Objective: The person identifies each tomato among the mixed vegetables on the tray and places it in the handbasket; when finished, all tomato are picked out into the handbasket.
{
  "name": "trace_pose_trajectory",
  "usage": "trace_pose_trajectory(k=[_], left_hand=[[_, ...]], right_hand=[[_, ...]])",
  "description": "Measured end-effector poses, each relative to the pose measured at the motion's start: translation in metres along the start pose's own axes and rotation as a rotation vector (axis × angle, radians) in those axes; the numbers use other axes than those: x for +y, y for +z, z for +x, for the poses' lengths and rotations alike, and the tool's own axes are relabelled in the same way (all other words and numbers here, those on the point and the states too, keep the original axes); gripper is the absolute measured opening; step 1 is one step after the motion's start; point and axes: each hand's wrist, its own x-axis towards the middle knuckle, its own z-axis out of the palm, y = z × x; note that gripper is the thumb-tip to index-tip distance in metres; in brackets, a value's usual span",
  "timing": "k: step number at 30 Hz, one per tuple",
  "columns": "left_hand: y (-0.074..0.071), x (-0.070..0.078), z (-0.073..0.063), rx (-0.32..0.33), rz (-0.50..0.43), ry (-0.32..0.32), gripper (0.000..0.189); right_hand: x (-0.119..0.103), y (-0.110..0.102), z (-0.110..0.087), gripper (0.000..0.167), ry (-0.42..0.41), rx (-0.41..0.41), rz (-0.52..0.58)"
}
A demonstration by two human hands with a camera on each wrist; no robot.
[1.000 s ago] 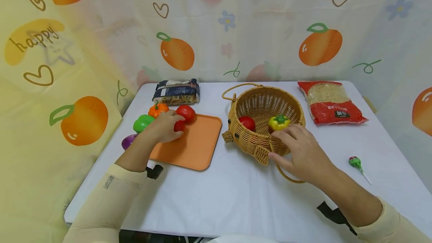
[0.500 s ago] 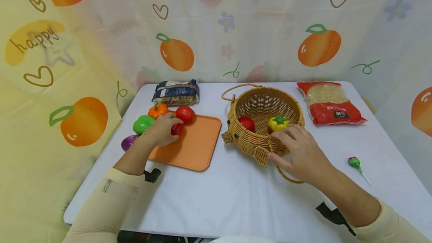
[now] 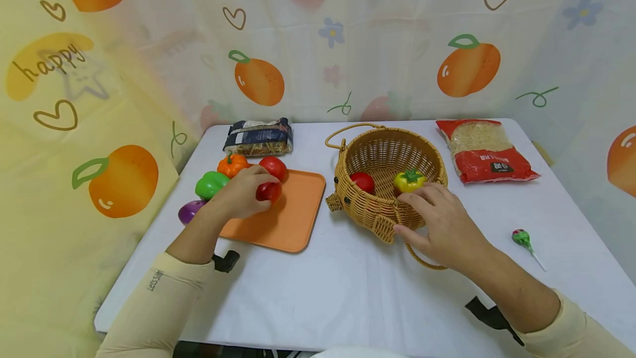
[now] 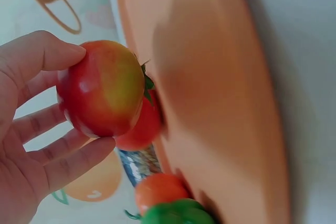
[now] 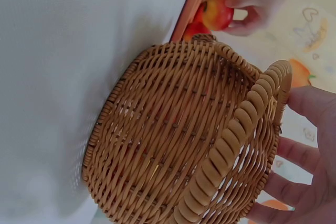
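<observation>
Above the orange tray (image 3: 298, 209), my left hand (image 3: 247, 192) holds a red tomato (image 3: 269, 192) between thumb and fingers. The left wrist view shows this tomato's yellow patch (image 4: 119, 77) and green stem leaves. Another red tomato (image 3: 273, 168) sits at the tray's far edge. My right hand (image 3: 444, 225) holds the near rim of a wicker basket (image 3: 372, 211). Its fingers reach over the rim, the tips partly hidden, and the thumb lies by the handle (image 5: 226, 150). Inside the basket are a red round item (image 3: 362, 182) and a yellow bell pepper (image 3: 409, 181).
Left of the tray lie an orange pepper (image 3: 232, 164), a green pepper (image 3: 211, 185) and a purple item (image 3: 191, 212). A dark-labelled bag (image 3: 259, 137) stands behind. To the basket's right are a red packet (image 3: 489, 153) and a lollipop (image 3: 523, 238). Printed curtains surround the table.
My left hand first shifts slightly back left, then moves right with the tomato, more of which shows now. The right hand and the basket stay in place.
</observation>
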Motion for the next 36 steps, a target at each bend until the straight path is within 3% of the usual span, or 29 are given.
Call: trace_pose_trajectory(k=[7, 18, 28, 36], left_hand=[[-0.017, 0.021, 0.005, 0.028, -0.045, 0.03, 0.049], [-0.045, 0.062, 0.023, 0.108, -0.026, 0.106, 0.049], [-0.061, 0.105, 0.043, 0.161, 0.006, 0.279, 0.048], [-0.072, 0.138, 0.061, 0.139, 0.028, 0.404, 0.045]], right_hand=[[0.002, 0.0, 0.0, 0.054, -0.017, 0.015, -0.004], [0.002, -0.001, 0.001, 0.054, -0.001, -0.002, -0.007], [0.001, -0.001, 0.001, 0.052, 0.008, -0.008, -0.004], [0.001, -0.001, 0.001, 0.052, 0.031, -0.041, -0.005]])
